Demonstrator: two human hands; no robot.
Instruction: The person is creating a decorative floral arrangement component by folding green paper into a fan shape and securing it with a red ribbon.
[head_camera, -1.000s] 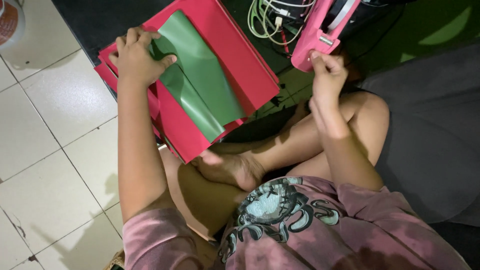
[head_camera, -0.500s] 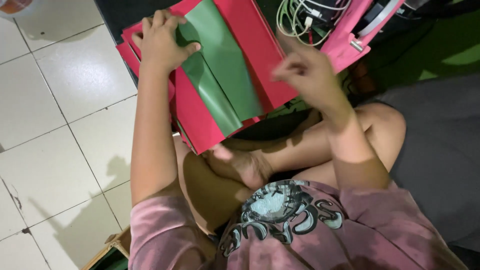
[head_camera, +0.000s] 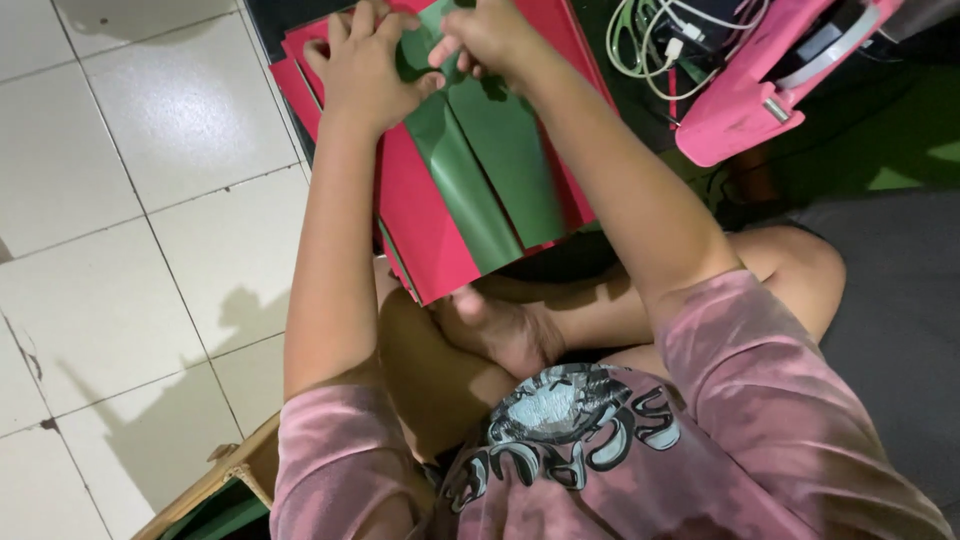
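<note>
Head view: the left hand (head_camera: 365, 65) lies flat, grip open, on smooth green paper (head_camera: 480, 170) folded atop glossy red sheets (head_camera: 425, 225). The right hand (head_camera: 490, 35) pinches the green paper's upper edge. Right of the sheets sits a pink plastic case (head_camera: 745, 105).

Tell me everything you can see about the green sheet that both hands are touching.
The green sheet is dark green, thin and slightly glossy, like paper or foam sheet. A lengthwise fold or curl divides it into two long panels. It lies on top of a stack of red sheets, slanting down toward the crossed legs. The left hand presses on its upper left part, and the right hand pinches its top edge. Its top end is partly hidden by the hands.
</note>
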